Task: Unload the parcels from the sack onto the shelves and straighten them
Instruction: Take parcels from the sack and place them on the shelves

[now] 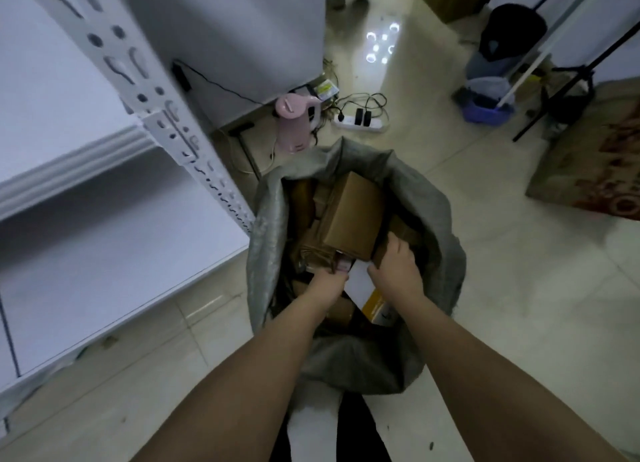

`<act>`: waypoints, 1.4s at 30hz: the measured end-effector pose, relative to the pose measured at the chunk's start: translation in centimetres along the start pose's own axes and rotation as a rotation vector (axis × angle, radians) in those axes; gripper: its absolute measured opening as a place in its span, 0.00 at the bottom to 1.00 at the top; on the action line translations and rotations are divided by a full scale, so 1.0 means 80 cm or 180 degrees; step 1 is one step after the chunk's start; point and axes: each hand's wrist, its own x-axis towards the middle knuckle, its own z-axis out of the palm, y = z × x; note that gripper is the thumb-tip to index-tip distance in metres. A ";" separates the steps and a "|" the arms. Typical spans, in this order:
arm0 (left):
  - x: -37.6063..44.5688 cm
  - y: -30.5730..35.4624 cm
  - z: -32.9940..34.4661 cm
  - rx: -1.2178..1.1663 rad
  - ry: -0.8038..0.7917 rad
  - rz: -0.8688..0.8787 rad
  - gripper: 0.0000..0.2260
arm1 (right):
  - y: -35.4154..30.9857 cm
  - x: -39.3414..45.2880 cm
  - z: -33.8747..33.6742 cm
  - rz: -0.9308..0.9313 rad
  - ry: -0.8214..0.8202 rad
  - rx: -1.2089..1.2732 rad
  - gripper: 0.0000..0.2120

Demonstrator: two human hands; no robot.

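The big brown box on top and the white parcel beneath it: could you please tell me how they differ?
The brown box is plain cardboard; the white parcel is pale, with a yellow patch. The brown box lies uppermost, mostly exposed; the white parcel is half hidden under it and the hands. Both sit inside the grey sack.

The sack [353, 264] stands open on the floor, and its mouth is wide at the top. Inside, the room is tight: a brown box [353, 215] lies tilted across the middle, and more parcels [308, 198] fill the left side. Both hands are already in the near part of the opening, the left hand [330, 281] beside the right hand [398, 267], with a white parcel [360, 283] between them. Just left of the sack, the shelf post [194, 142] and the low shelf [104, 253] stand close. The shelf surfaces are bare. Behind the sack, a pink kettle [294, 122] and a power strip [358, 122] with cables lie on the floor.
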 end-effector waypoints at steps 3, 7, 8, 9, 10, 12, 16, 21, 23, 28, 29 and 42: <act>0.050 0.003 0.046 -0.0202 0.0063 -0.0184 0.21 | 0.031 0.048 -0.002 -0.0395 0.0214 -0.0494 0.37; 0.098 -0.004 0.099 -0.0265 0.0090 -0.0475 0.24 | 0.087 0.082 -0.001 -0.0365 0.0218 -0.0832 0.37; 0.105 -0.004 0.109 -0.0201 0.0109 -0.0513 0.26 | 0.103 0.087 -0.003 -0.0354 0.0227 -0.1019 0.38; 0.113 -0.004 0.118 -0.0140 0.0121 -0.0541 0.29 | 0.117 0.093 -0.006 -0.0319 0.0228 -0.1160 0.39; 0.119 -0.003 0.126 -0.0117 0.0098 -0.0574 0.32 | 0.131 0.097 -0.011 -0.0263 0.0212 -0.1234 0.40; 0.132 0.000 0.138 -0.0168 0.0074 -0.0541 0.33 | 0.154 0.107 -0.020 -0.0109 0.0161 -0.1273 0.42; 0.149 0.002 0.156 -0.0243 0.0116 -0.0543 0.32 | 0.184 0.129 -0.036 0.0202 -0.0038 -0.1421 0.43; 0.153 -0.002 0.167 -0.1093 0.0122 -0.0743 0.25 | 0.186 0.131 -0.033 0.0048 -0.0298 -0.1102 0.38; 0.148 -0.002 0.165 -0.1193 0.0191 -0.0701 0.26 | 0.178 0.123 -0.031 0.0062 -0.0264 -0.0917 0.37; 0.110 -0.008 0.146 -0.1476 0.0355 -0.0701 0.29 | 0.153 0.082 -0.040 -0.0149 0.0208 -0.0327 0.30; 0.103 -0.009 0.142 -0.1529 0.0390 -0.0669 0.29 | 0.149 0.073 -0.040 -0.0219 0.0318 -0.0104 0.28; -0.047 -0.038 0.031 -0.1896 -0.0339 -0.0548 0.42 | 0.028 -0.115 -0.040 -0.1351 0.0920 0.0826 0.13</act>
